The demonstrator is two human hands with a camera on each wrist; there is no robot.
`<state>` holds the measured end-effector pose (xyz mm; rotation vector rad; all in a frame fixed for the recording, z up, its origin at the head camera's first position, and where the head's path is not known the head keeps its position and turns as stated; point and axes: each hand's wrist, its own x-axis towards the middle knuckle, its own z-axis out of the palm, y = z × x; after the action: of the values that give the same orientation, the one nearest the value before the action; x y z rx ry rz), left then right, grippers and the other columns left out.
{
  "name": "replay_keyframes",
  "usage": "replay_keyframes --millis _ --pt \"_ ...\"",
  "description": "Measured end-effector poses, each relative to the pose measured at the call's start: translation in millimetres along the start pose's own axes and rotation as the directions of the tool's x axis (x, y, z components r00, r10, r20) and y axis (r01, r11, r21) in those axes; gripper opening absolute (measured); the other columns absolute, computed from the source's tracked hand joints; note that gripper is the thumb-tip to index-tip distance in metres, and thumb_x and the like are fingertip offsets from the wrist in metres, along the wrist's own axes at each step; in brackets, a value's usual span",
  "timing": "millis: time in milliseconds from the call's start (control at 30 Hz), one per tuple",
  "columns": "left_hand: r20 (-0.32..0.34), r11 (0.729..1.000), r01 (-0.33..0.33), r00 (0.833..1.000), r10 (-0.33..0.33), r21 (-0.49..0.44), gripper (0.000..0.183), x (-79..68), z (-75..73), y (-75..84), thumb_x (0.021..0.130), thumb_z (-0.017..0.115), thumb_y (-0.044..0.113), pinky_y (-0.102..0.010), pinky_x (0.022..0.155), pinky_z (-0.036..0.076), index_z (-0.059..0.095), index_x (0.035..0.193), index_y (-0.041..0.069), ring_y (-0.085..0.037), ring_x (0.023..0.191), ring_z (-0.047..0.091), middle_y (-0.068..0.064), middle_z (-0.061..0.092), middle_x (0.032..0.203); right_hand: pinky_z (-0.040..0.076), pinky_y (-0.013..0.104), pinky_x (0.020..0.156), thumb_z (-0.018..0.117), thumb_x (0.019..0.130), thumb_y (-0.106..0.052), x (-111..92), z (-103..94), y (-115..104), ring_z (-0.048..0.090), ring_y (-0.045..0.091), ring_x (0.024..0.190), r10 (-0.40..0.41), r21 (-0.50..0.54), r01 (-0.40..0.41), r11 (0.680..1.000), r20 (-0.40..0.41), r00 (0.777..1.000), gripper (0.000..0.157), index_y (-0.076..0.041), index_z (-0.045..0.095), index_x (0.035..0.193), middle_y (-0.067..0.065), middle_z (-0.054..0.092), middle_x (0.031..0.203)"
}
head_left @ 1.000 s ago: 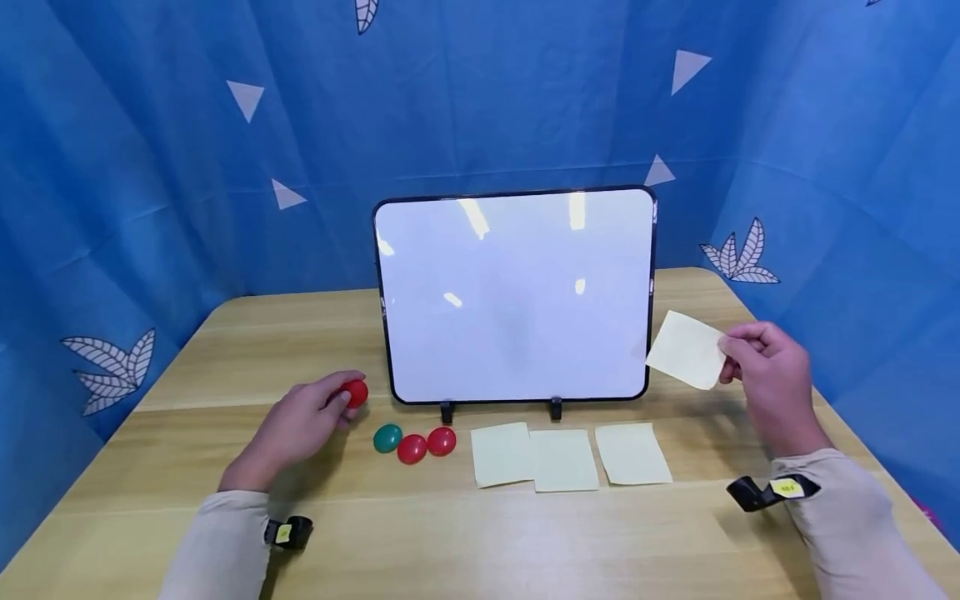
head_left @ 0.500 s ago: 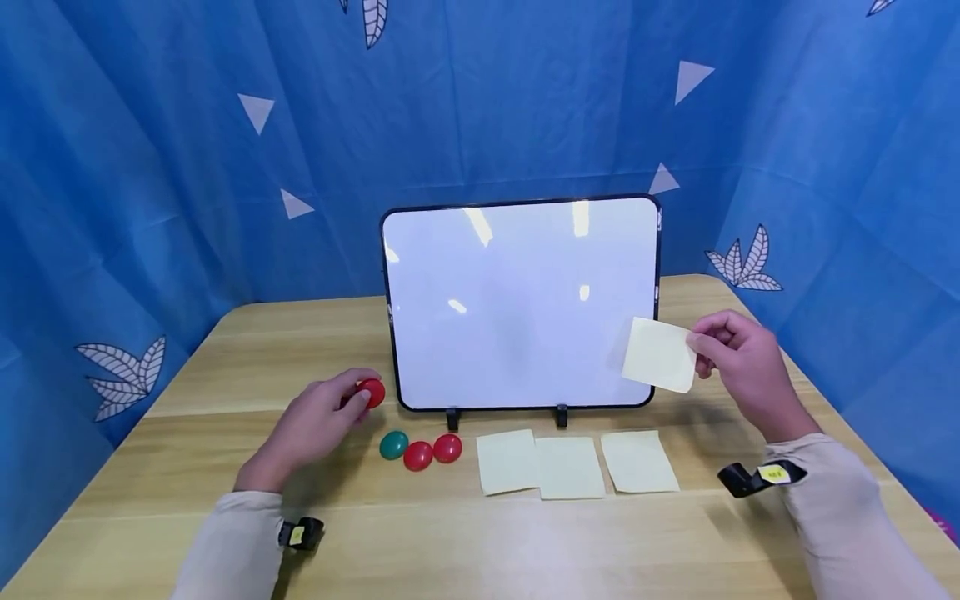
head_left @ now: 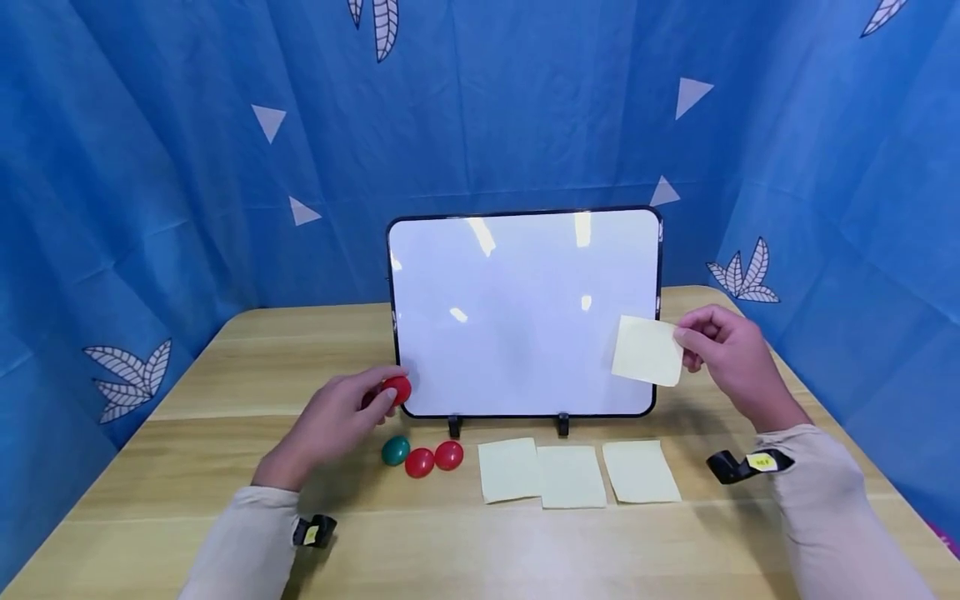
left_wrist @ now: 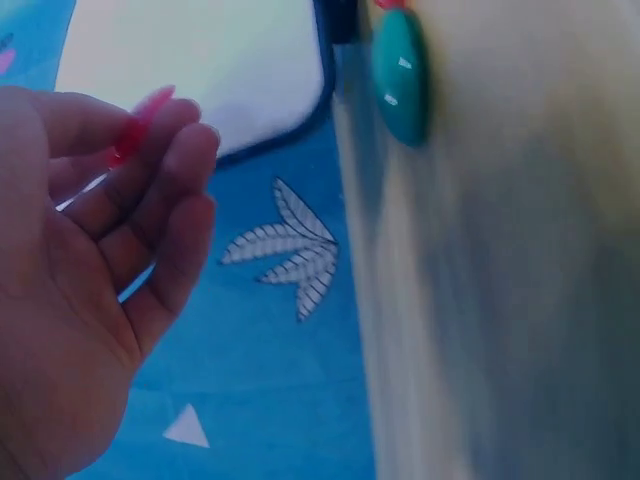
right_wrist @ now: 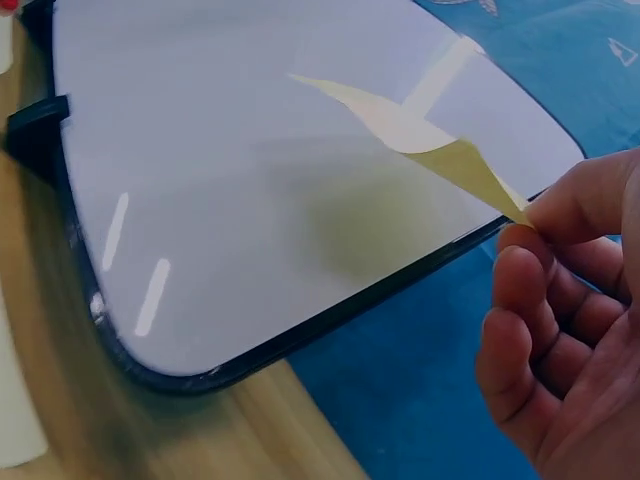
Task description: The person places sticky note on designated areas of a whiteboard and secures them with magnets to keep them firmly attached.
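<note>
Head view, from the left: a blue curtain (head_left: pixel 172 192), printed with white leaves and pale triangles, hangs in folds around the sides and back of a wood-grain tabletop (head_left: pixel 150 533) with rounded far corners. The left hand (head_left: pixel 326 425), in a beige sleeve (head_left: pixel 243 542), pinches a red disc (head_left: pixel 401 390) between thumb and fingers, off the tabletop, in front of the whiteboard's lower left edge; whether the disc touches it I cannot tell. Below lie a green disc (head_left: pixel 395 450), then two red discs (head_left: pixel 419 462) side by side. The whiteboard (head_left: pixel 510 325), black-framed and shiny with light streaks, stands on small black feet (head_left: pixel 454 427). Before it lie three pale yellow paper squares (head_left: pixel 510 471), the first two meeting, the third just beside. The right hand (head_left: pixel 727 354) pinches another paper square (head_left: pixel 647 350) by its edge, in front of the board's lower right side; the right wrist view shows that paper bowed.
</note>
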<state>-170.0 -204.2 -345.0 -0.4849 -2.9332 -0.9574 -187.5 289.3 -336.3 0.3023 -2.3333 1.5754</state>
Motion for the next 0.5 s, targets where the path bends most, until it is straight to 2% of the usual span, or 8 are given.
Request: replay_keyframes --millis 300,500 --pt "-0.058 0.992 -0.123 0.990 0.125 0.023 0.042 8.1 -1.0 24.9 0.094 0.071 0.020 -0.031 0.069 0.054 0.063 0.136 0.020 -0.016 0.081 0.061 0.005 0.067 0.094 0.052 0.027 0.058 0.062 0.100 -0.015 9 4.5 -3 0.058 0.020 0.066 0.004 -0.001 -0.004 1.000 0.018 1.000 0.021 0.005 0.060 0.109 0.009 0.061 0.082" --pt "-0.046 0.986 -0.168 0.985 0.168 -0.016 0.043 15.1 4.4 32.2 0.093 0.072 0.020 -0.029 0.070 0.056 0.063 0.135 0.018 -0.014 0.082 0.063 0.005 0.068 0.096 0.052 0.028 0.059 0.062 0.101 -0.016 15 7.7 -8 0.057 0.021 0.066 0.007 -0.027 -0.006 1.000 0.034 0.999 0.022 0.004 0.061 0.110 0.008 0.061 0.083"
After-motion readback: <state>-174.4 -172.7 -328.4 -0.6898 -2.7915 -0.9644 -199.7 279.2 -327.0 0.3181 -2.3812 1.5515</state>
